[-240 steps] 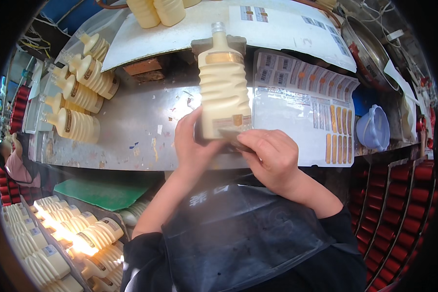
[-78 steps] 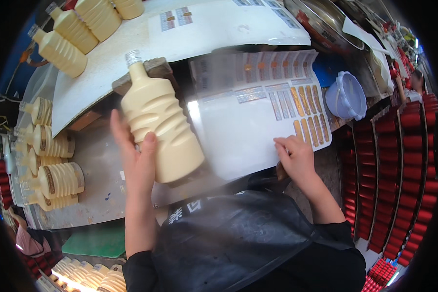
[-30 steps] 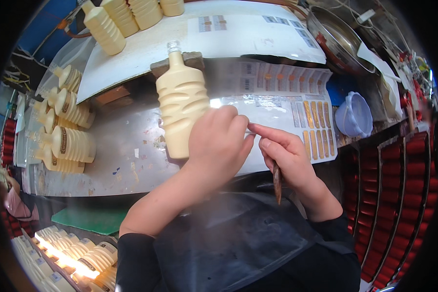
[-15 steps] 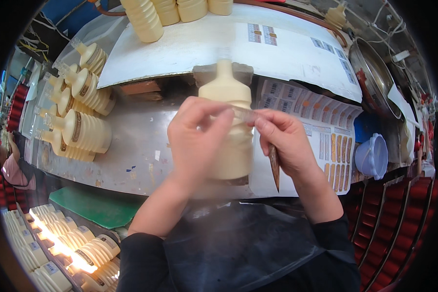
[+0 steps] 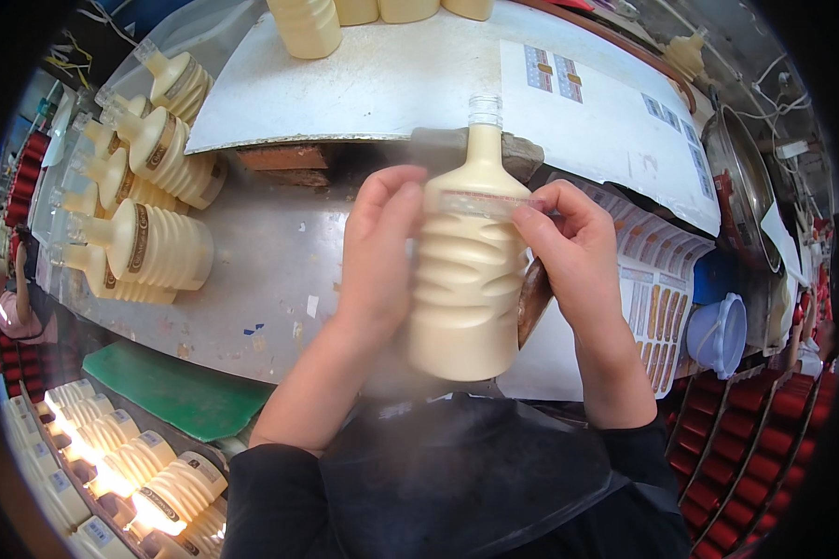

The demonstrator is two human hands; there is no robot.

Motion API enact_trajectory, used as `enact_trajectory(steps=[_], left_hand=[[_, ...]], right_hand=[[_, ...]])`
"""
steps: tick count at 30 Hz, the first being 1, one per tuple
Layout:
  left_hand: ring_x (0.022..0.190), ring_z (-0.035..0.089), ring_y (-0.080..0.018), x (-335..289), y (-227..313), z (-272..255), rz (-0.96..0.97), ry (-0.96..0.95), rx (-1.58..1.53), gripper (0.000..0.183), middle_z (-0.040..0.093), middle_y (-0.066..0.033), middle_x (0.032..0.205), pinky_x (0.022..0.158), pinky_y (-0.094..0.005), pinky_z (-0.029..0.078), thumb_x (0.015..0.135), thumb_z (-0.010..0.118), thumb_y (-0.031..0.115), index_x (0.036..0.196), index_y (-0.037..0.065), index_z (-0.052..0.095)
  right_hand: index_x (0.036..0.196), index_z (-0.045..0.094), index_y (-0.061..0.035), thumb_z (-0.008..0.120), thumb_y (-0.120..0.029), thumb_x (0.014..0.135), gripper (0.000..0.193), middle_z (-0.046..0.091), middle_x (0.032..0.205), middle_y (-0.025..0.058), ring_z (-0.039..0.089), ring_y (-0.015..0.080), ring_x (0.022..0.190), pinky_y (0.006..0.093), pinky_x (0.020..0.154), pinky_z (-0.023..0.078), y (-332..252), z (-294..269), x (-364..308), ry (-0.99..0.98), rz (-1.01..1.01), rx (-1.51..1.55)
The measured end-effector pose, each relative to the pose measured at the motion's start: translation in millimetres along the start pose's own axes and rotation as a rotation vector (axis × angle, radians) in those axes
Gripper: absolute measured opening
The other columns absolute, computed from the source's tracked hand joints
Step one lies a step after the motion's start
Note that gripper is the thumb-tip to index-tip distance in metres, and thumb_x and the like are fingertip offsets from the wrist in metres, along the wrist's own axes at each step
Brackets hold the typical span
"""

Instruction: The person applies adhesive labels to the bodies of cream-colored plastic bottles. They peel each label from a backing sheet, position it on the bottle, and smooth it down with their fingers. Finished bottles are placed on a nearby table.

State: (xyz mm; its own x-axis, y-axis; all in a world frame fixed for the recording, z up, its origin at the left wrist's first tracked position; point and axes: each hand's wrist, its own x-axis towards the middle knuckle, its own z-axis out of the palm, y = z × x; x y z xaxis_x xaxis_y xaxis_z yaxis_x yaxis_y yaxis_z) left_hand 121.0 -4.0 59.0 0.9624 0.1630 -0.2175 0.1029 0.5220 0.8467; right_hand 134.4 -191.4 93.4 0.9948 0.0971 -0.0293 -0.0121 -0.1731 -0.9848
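Note:
A cream bottle [image 5: 471, 317] with a rippled body and clear threaded neck lies in front of me, neck pointing away. Across its shoulder stretches a clear label strip [image 5: 480, 202] with a thin reddish-brown line. My left hand [image 5: 378, 247] is closed by the strip's left end, thumb and forefinger together; the exact grip there is blurred. Thumb and forefinger of my right hand [image 5: 578, 247] pinch the right end. A brown, worn-looking tool [image 5: 531, 303] sits under my right hand, partly hidden by it and the bottle; earlier it showed a pointed tip.
Similar labelled bottles [image 5: 163, 247] lie stacked at the left. Sheets of labels [image 5: 657, 317] lie to the right, with a lilac bucket [image 5: 718, 335] beyond. A white board [image 5: 382, 88] covers the back. Lit bottles [image 5: 172, 494] stand lower left beside a green sheet [image 5: 172, 387].
My hands have moved apart, drawing the strip out straight across the bottle's shoulder. The bottle now appears nearer to me and farther right, and the whole view has shifted slightly.

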Motion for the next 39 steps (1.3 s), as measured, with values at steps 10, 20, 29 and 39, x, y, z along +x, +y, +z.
enact_trajectory(steps=[10, 20, 29, 39], left_hand=[[0.097, 0.058, -0.0073, 2, -5, 5, 0.042, -0.044, 0.156, 0.024, 0.063, -0.0007, 0.107, 0.089, -0.0245, 0.051, 0.101, 0.071, 0.015, 0.119, 0.005, 0.061], [0.099, 0.059, -0.01, 1, -6, 7, 0.048, -0.012, 0.197, 0.034, 0.062, -0.0035, 0.109, 0.087, -0.0271, 0.052, 0.097, 0.075, 0.019, 0.122, 0.004, 0.059], [0.105, 0.061, -0.0157, 1, -10, 3, 0.16, -0.039, 0.37, 0.041, 0.063, -0.0077, 0.115, 0.094, -0.0324, 0.051, 0.102, 0.066, 0.026, 0.133, 0.004, 0.052], [0.121, 0.057, -0.0265, 0, -21, -1, 0.204, -0.219, 0.486, 0.063, 0.054, -0.0193, 0.137, 0.108, -0.0384, 0.044, 0.103, 0.055, 0.03, 0.153, 0.003, 0.029]], right_hand=[[0.09, 0.064, -0.0013, 0.068, -0.006, 0.093, 0.006, 0.066, 0.084, -0.0032, 0.059, 0.0011, 0.074, 0.0191, 0.066, 0.045, 4, 0, 2, 0.018, 0.007, 0.156], [0.089, 0.063, -0.0064, 0.068, -0.007, 0.096, 0.008, 0.061, 0.084, -0.0057, 0.052, 0.0004, 0.072, 0.0183, 0.064, 0.04, 12, 0, 2, 0.017, 0.021, 0.138], [0.099, 0.062, -0.0074, 0.068, -0.007, 0.094, 0.008, 0.061, 0.088, -0.0041, 0.049, 0.0011, 0.066, 0.0185, 0.061, 0.039, 26, -10, 11, 0.06, 0.048, 0.177], [0.132, 0.065, -0.0011, 0.061, -0.025, 0.105, 0.036, 0.065, 0.095, -0.0033, 0.053, 0.0034, 0.08, 0.0194, 0.073, 0.044, 26, -12, 11, -0.11, 0.034, 0.129]])
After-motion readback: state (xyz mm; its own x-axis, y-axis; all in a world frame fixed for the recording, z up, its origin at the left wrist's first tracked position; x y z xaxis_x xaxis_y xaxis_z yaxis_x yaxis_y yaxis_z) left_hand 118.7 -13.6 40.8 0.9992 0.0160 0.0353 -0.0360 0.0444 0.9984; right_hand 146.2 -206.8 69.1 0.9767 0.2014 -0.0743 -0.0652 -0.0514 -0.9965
